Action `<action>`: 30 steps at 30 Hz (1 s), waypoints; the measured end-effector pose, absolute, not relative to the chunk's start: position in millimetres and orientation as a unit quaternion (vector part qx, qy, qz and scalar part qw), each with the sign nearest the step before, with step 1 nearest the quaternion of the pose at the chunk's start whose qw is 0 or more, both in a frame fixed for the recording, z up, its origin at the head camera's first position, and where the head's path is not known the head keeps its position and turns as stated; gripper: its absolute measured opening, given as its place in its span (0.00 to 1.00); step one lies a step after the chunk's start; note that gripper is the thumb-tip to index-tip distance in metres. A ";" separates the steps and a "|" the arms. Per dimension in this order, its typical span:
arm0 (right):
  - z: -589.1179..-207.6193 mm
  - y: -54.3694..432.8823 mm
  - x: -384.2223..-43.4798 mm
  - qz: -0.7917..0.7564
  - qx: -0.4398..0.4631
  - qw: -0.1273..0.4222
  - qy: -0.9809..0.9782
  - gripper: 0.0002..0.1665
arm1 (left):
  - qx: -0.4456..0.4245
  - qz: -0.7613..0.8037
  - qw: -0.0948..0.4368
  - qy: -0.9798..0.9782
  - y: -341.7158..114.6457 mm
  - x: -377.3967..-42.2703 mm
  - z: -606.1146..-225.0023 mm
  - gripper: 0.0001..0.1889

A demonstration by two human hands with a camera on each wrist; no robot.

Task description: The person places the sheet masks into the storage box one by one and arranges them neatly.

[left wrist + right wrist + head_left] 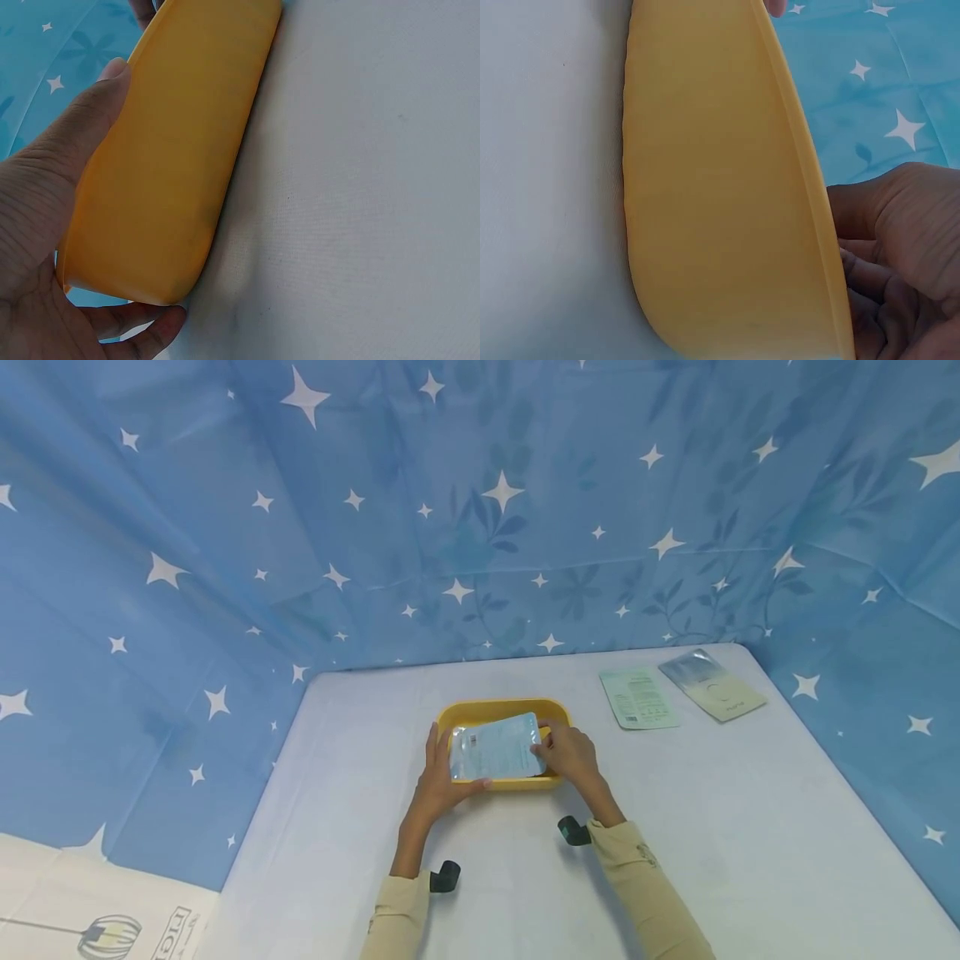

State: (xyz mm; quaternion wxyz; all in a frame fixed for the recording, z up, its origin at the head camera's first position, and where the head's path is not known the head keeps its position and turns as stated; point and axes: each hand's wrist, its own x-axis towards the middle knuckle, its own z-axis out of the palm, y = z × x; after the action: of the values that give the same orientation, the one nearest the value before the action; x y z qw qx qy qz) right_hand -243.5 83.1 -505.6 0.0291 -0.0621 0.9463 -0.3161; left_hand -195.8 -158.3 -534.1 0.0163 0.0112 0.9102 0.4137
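Toward the far edge of the bench, a pale blue packet lies within the rim of a yellow tray, its right end pinched between the thumb and curled fingers of the right hand. Round the tray's left end the left hand grips, thumb on the near rim, fingers just beside the packet's left end. By the bench's far right corner lie a pale green packet and a silver-and-yellow packet.
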 end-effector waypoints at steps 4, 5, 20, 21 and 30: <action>-503.3 79.5 -242.5 -0.302 -0.056 0.035 0.951 0.26 | 0.009 0.412 0.017 0.911 -158.4 -195.6 -533.6 0.63; -502.1 78.6 -242.1 -0.298 -0.055 0.037 0.952 0.27 | 0.009 0.411 0.017 0.911 -158.4 -195.6 -533.5 0.63; -512.5 65.4 -234.3 -0.206 -0.077 0.010 0.975 0.17 | 0.024 0.412 0.011 0.911 -159.0 -194.4 -533.8 0.63; -513.1 64.5 -234.0 -0.202 -0.076 0.011 0.976 0.15 | 0.024 0.411 0.012 0.911 -159.0 -194.2 -533.7 0.63; -510.9 60.5 -235.5 -0.189 -0.078 0.021 0.979 0.12 | 0.019 0.413 0.011 0.910 -159.7 -194.0 -531.1 0.64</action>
State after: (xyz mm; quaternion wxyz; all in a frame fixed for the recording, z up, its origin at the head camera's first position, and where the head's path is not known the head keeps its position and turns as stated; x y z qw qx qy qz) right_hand -235.5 60.5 -510.9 0.0215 -0.0782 0.9787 -0.1885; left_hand -194.0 -159.7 -531.1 0.0107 0.0195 0.9103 0.4134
